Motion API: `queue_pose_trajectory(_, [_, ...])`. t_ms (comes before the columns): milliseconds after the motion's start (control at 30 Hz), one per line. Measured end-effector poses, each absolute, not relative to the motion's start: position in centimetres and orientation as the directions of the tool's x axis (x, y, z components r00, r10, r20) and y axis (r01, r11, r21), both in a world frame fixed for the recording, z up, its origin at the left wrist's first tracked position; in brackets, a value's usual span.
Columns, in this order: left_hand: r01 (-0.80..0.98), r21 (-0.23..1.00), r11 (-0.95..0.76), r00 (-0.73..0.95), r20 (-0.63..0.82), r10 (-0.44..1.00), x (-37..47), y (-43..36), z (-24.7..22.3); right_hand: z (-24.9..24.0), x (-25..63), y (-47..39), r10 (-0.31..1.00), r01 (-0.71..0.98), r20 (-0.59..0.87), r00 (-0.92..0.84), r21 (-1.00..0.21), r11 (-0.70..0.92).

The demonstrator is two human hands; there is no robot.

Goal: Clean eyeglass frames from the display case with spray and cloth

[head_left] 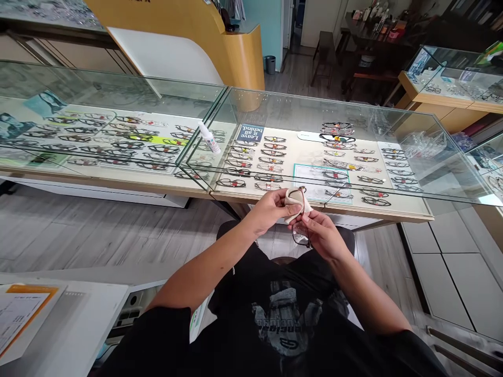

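A pair of dark-rimmed eyeglasses (301,235) is held between my two hands, above my lap and close to the front edge of the display case. My left hand (275,209) pinches a cream cleaning cloth (293,199) folded around one lens, the thumb pressed on top. With closed fingers, my right hand (320,230) grips the glasses near the middle of the frame. The other lens hangs below, uncovered. On the glass top, beyond my hands to the left, lies a white spray bottle (209,137).
A long glass display case (353,204) runs across in front of me, with rows of eyeglasses inside. At lower left is a white desk (94,314) with papers. A wooden counter (243,63) rises behind the case. White cabinets (444,262) stand at right.
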State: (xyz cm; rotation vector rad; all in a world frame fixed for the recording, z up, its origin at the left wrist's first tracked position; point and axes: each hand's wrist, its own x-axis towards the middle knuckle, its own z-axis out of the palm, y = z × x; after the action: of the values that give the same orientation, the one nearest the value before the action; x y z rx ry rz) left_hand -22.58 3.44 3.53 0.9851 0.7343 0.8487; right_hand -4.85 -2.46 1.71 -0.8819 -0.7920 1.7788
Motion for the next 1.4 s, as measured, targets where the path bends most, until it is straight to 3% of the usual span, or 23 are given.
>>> queue_pose_trajectory(233, [-0.258, 0.939, 0.228, 0.472, -0.084, 0.878, -22.6, 3.8, 2.5, 2.1, -4.9, -2.6, 0.936, -0.430, -0.227, -0.268, -0.841, -0.327])
queue_pose_trajectory(467, [-0.315, 0.875, 0.367, 0.583, -0.127, 0.802, -23.3, 3.7, 2.9, 1.7, -4.5, -2.6, 0.945, -0.449, -0.210, -0.251, -0.839, -0.306])
queue_pose_trajectory(733, [-0.329, 0.894, 0.304, 0.462, -0.129, 0.878, -22.2, 3.7, 1.9, 1.4, -5.0, -2.9, 0.947, -0.392, -0.215, -0.238, -0.871, -0.297])
queue_pose_trajectory(933, [-0.325, 0.869, 0.372, 0.573, -0.131, 0.809, -23.2, 3.8, 2.4, 1.6, -3.9, -2.6, 0.942, -0.420, -0.229, -0.246, -0.850, -0.317])
queue_pose_trajectory(1200, [-0.349, 0.876, 0.333, 0.450, -0.155, 0.880, -21.5, 2.9, 1.3, 0.8, -4.9, -2.7, 0.945, -0.338, -0.185, -0.268, -0.901, -0.272])
queue_pose_trajectory(1400, [-0.405, 0.859, 0.314, 0.411, -0.136, 0.902, -21.9, 3.3, 0.4, 1.3, -4.4, -2.6, 0.946, -0.397, -0.210, -0.248, -0.868, -0.297])
